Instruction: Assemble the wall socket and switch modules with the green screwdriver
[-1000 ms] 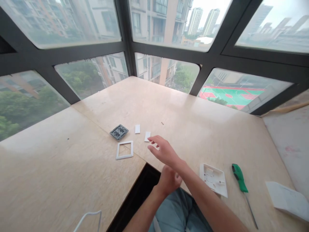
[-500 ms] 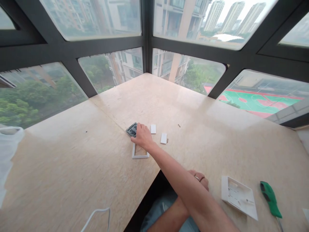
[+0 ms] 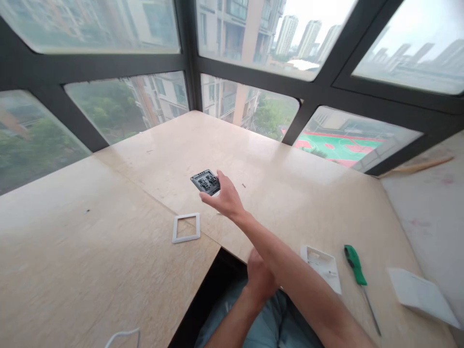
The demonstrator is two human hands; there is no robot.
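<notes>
My right hand (image 3: 225, 193) grips the right edge of a dark square switch module (image 3: 206, 181) between thumb and fingers, raised over the tabletop. A white square frame (image 3: 175, 228) lies on the table below and to the left of it. My left hand (image 3: 261, 271) is near the table's front edge, partly under my right forearm, and its fingers are hidden. Right of my forearm sits an open white box (image 3: 322, 266), its near part overlapped by the arm. Beside that box is a screwdriver with a green handle (image 3: 355, 265).
A pale stone-patterned table (image 3: 119, 241) runs back to the windows. A small screw (image 3: 244, 185) lies beyond my right hand. At the right is a white plastic piece (image 3: 420, 292) by the wall. A white cable (image 3: 125, 333) shows at the bottom left.
My right hand has lifted the dark module away from the white frame. My left hand has drawn back toward my body. The view has turned to the right, and the white tiles are now mostly hidden.
</notes>
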